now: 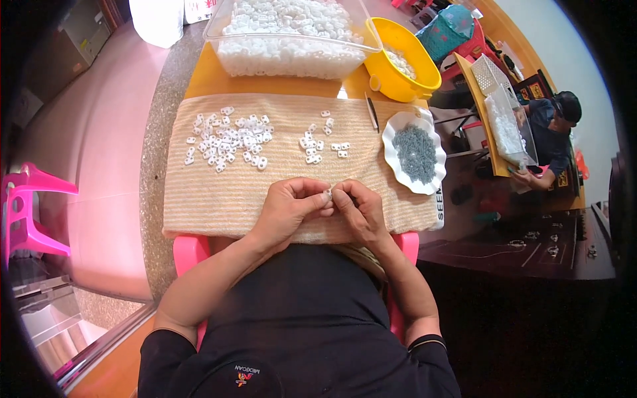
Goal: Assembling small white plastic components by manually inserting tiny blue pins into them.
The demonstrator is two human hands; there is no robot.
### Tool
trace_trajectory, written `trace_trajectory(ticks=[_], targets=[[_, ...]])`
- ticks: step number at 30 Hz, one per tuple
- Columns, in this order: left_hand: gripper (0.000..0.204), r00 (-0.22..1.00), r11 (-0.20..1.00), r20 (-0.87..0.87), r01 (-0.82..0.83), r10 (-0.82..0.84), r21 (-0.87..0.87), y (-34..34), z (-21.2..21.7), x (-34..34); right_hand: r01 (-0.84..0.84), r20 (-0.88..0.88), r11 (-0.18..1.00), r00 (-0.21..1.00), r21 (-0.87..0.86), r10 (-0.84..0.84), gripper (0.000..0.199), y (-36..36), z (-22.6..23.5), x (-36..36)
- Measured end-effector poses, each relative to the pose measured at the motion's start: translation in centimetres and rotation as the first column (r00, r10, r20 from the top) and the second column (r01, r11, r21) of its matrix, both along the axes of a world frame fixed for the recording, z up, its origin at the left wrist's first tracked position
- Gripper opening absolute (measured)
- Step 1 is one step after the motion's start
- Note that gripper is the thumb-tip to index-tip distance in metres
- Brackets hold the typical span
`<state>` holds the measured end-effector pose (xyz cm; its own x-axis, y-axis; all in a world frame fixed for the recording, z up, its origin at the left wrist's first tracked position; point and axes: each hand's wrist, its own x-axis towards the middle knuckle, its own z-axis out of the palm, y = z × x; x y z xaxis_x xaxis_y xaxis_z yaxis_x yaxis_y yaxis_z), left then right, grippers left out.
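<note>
My left hand (285, 211) and my right hand (362, 212) meet over the near part of a striped towel (206, 205). Both are closed, thumbs and forefingers pinched on a small white plastic piece (329, 192), mostly hidden by the fingertips. Beyond my left hand lies a loose pile of white plastic pieces (232, 140) with dark holes. A smaller group of similar pieces (310, 143) is spread just past my fingertips. To the right, a white scalloped dish (391, 167) holds many tiny grey parts (415, 154).
A clear bin (229, 66) full of white pieces and a yellow basin (428, 78) stand at the table's far side. A dark pen-like tool (372, 113) lies near the dish. Pink stool (26, 209) at left. Another person (554, 132) sits at a table on the right.
</note>
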<state>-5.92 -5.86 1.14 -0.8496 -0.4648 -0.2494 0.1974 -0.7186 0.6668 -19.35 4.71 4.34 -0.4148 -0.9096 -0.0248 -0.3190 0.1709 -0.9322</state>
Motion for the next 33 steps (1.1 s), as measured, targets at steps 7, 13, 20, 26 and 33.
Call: trace_trajectory(ticks=[7, 13, 20, 26, 33], targets=[[0.014, 1.0, 1.0, 0.005, -0.019, 0.019, -0.022, 0.3, -0.3, -0.1, 0.001, -0.026, 1.0, 1.0, 0.01, 0.0, 0.017, 0.1, -0.3, -0.1], [0.014, 0.999, 1.0, 0.028, -0.023, 0.022, 0.006, 0.2, 0.4, -0.1, -0.001, 0.096, 1.0, 0.995, 0.021, -0.001, 0.018, 0.1, 0.2, -0.3], [0.015, 1.0, 1.0, 0.005, -0.004, 0.004, 0.0, 0.0, -0.2, -0.1, -0.012, 0.462, 1.0, 0.887, -0.006, 0.013, 0.02, 0.2, 0.5, -0.8], [0.015, 1.0, 1.0, -0.003, 0.003, -0.003, 0.028, 0.0, -0.2, -0.2, -0.016, 0.415, 1.0, 0.909, -0.026, 0.025, 0.02, 0.3, -0.6, -1.4], [0.015, 1.0, 1.0, 0.008, 0.007, -0.007, 0.023, -0.1, 0.1, -0.1, -0.02, 0.408, 1.0, 0.913, 0.0, 0.018, 0.017, 0.3, -0.4, -1.3]])
